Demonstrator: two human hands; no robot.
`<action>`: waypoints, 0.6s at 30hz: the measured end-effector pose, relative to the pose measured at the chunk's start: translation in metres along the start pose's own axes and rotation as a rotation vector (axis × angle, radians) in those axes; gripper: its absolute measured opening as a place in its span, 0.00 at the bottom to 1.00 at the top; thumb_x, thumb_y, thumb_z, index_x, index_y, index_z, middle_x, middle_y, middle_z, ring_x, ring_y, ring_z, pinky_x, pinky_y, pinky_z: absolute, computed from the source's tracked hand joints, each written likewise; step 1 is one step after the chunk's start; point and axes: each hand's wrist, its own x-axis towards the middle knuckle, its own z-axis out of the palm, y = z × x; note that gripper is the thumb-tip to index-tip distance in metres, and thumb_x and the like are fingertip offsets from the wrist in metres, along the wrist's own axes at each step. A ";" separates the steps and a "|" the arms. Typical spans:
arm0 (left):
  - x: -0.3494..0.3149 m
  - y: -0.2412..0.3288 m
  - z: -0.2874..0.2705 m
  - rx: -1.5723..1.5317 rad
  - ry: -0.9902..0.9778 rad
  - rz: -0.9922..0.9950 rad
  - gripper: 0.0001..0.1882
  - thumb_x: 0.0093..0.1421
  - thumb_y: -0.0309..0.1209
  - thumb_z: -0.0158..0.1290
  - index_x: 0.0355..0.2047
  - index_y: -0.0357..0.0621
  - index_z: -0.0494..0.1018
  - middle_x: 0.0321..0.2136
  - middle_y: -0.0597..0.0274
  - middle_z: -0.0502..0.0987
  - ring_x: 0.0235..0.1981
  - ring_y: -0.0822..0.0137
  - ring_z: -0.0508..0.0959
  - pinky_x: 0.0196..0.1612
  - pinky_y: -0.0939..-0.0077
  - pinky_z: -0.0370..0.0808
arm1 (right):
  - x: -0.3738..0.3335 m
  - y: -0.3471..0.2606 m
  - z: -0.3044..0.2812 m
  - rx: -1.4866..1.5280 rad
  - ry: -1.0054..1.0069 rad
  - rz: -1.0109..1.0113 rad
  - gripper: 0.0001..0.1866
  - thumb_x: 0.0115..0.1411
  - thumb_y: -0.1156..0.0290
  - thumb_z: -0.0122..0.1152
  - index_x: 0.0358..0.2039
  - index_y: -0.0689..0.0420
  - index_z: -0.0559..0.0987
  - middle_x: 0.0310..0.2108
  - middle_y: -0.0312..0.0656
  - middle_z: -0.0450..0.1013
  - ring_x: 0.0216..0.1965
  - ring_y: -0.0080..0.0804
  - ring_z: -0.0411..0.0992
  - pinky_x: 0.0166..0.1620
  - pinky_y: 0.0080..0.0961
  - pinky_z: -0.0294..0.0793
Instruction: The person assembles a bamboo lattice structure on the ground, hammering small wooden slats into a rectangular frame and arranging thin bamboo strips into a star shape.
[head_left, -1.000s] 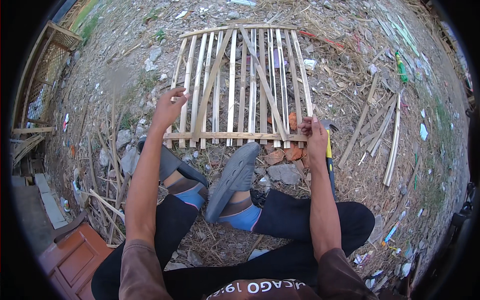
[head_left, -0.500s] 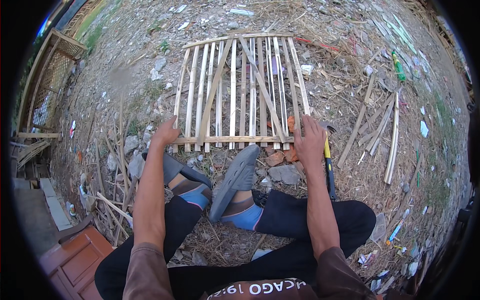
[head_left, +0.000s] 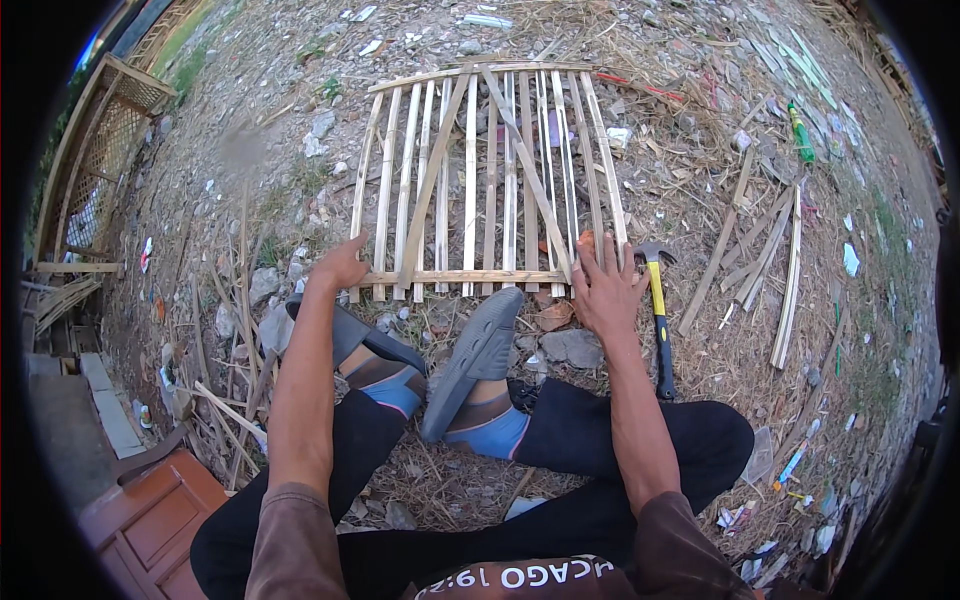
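Observation:
A flat bamboo slat panel with two diagonal braces lies on the ground in front of my crossed legs. My left hand is at its near left corner, fingers curled on the end of the outer slat. Spread flat, my right hand rests on the near right corner over the cross slat. A hammer with a yellow and black handle lies just right of that hand, head pointing away from me. My feet in grey sandals sit just below the panel's near edge.
Loose bamboo strips lie to the right, more sticks to the left. Stones and litter cover the dirt. A reddish wooden door panel is at lower left, a bamboo lattice frame at far left, a green bottle at upper right.
My left hand came down from above the panel to its near left corner. My right hand shifted slightly and spread flat on the right corner.

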 end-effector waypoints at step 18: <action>-0.003 0.009 0.013 -0.027 0.288 0.160 0.32 0.56 0.31 0.53 0.63 0.48 0.64 0.62 0.31 0.61 0.65 0.41 0.60 0.66 0.57 0.60 | 0.002 0.000 -0.006 0.039 -0.104 0.026 0.25 0.65 0.50 0.44 0.63 0.34 0.69 0.71 0.40 0.52 0.72 0.53 0.43 0.63 0.77 0.35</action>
